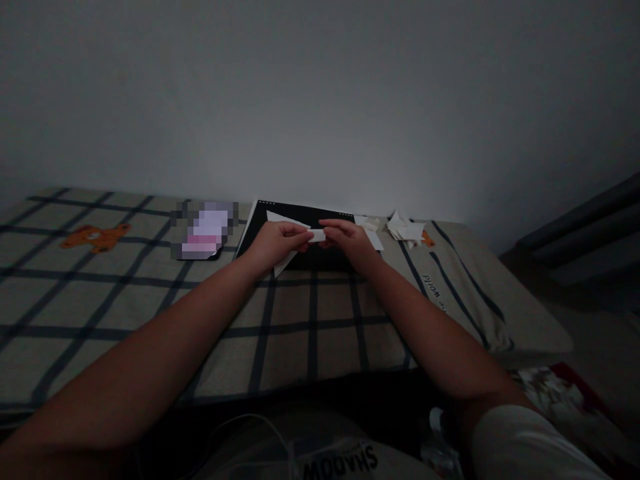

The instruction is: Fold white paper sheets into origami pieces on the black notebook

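Viewed from the head camera, dial centred on the work, twelve toward the wall: I had a white paper strip pinched between my two hands, above a black pad. The left hand, at nine o'clock, had its fingers nearly closed, thumb against the strip's near end on that side. The right hand, at three, pinched the opposite end, one finger stretched out over it. Gripping both ends presumably served to hold so small a piece straight and level. Larger paper points projected past my left hand at ten and half past seven; whether they joined the strip, I could not tell. The pad probably offered a firm, flat backing over the softer checked cloth, its dark face setting off the white. Loose paper pieces lay just beyond my right hand, and a crumpled paper piece farther out at three, likely set aside yet within reach. The phone lay at nine, its lit screen upward, apparently placed for viewing without crowding my hands.
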{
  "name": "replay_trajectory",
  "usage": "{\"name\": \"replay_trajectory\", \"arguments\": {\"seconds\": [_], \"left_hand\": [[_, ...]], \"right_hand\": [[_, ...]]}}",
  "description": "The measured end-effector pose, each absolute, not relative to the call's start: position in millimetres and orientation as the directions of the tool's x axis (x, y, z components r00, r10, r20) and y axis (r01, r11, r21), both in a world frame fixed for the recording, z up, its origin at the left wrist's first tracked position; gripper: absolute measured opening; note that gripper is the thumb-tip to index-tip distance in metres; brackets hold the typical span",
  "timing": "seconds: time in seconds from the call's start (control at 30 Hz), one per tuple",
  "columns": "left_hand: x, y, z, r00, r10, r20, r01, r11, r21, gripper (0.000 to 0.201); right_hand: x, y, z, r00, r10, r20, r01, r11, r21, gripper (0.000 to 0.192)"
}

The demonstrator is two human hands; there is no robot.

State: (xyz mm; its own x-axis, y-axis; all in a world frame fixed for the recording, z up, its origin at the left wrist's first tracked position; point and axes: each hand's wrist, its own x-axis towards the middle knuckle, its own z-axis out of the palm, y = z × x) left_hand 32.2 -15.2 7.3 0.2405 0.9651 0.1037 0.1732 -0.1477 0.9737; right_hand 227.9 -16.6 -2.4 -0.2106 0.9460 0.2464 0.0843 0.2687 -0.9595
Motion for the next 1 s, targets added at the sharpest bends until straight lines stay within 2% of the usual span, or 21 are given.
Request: {"name": "replay_trajectory", "arguments": {"seconds": [0.13, 0.3, 0.57, 0.83, 1.0], "left_hand": [[32.3, -16.0, 9.1, 0.255, 0.957, 0.136, 0.227, -0.196, 0.954, 0.027], [31.9, -17.2, 12.1, 0.282, 0.946, 0.162, 0.265, -0.239, 0.934, 0.022], [30.4, -17.6, 10.9, 0.306, 0.936, 0.174, 0.291, -0.266, 0.919, 0.028], [30.2, -16.3, 14.2, 0.338, 0.924, 0.178, 0.342, -0.296, 0.892, 0.023], [34.4, -21.2, 10.9, 0.284, 0.915, 0.286, 0.402, -0.385, 0.831, 0.026]], "right_hand": [[228.1, -15.2, -3.8, -0.218, 0.944, 0.246, 0.175, 0.285, -0.942, 0.032], [230.6, -14.3, -5.4, -0.226, 0.934, 0.277, 0.207, 0.324, -0.923, 0.030], [231.3, -17.5, -2.3, -0.276, 0.912, 0.304, 0.327, 0.386, -0.863, 0.032], [231.0, -17.7, -2.9, -0.288, 0.902, 0.321, 0.311, 0.405, -0.860, 0.030], [227.5, -15.3, -6.4, -0.278, 0.909, 0.310, 0.238, 0.378, -0.895, 0.029]]}}
